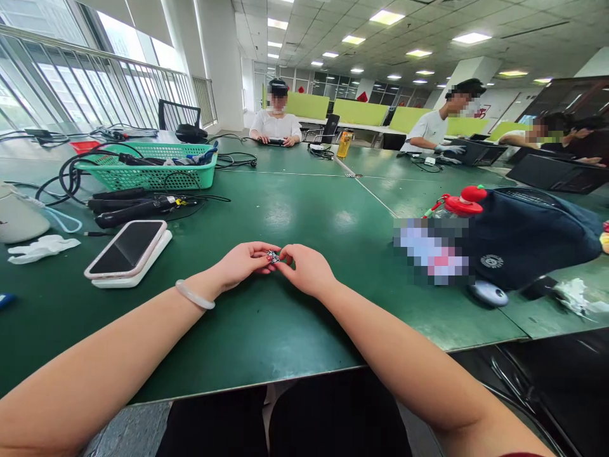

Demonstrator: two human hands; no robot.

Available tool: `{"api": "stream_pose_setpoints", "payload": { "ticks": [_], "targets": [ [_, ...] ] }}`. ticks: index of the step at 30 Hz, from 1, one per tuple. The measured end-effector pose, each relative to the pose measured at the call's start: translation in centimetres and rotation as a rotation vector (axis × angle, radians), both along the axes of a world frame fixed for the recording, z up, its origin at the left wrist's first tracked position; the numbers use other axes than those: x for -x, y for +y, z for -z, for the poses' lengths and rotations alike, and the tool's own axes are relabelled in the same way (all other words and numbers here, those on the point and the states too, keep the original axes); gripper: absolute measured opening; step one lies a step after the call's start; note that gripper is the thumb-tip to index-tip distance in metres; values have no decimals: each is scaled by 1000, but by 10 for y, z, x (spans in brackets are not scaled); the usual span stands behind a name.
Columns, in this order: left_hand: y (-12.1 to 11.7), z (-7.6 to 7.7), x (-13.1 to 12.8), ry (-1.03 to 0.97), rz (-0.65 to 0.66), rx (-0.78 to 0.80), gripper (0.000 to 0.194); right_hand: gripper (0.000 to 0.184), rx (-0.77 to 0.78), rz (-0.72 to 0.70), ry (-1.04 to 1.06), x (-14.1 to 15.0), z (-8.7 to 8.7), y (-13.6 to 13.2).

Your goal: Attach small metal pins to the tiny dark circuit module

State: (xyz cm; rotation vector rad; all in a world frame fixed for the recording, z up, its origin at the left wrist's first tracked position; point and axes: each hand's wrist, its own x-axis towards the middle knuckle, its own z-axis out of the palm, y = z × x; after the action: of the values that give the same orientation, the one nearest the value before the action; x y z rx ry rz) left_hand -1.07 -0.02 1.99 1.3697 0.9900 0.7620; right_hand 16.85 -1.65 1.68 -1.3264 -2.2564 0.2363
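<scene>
Both hands meet over the green table (295, 330), near its front edge. A small dark-and-silver patterned object (273, 256) sits between them, too small to name. My left hand (245, 266) has its fingers closed around the left side of this object; a pale bangle (194, 295) circles that wrist. With thumb and fingertips, my right hand (307, 268) pinches the object's right side. Parts of it are hidden by the fingers. To the left of my hands, a phone (127, 247) lies on top of a white box (137, 273).
A green basket (152, 168) of cables stands at the back left, with black tools (136, 208) before it. On the right are a dark blue bag (528, 235), a red-lidded bottle (464, 202) and a mouse (488, 294). Several people sit around the table, one person (275, 120) opposite.
</scene>
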Motion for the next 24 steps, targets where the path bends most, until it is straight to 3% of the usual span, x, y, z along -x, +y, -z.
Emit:
{"api": "stream_pose_setpoints", "payload": {
  "ticks": [8,17,20,24],
  "targets": [
    [0,-4,3,-68,0,140,36,18,-48,-31,-39,3,4,0],
    [4,0,6,9,-42,63,42,19,4,-48,-9,2,2,4],
    [16,-1,22,260,-125,-96,41,21,44,-20,48,-5,1,9],
    [32,-11,63,1019,-385,-459,34,19,107,9,114,-15,2,16]
  ]
}}
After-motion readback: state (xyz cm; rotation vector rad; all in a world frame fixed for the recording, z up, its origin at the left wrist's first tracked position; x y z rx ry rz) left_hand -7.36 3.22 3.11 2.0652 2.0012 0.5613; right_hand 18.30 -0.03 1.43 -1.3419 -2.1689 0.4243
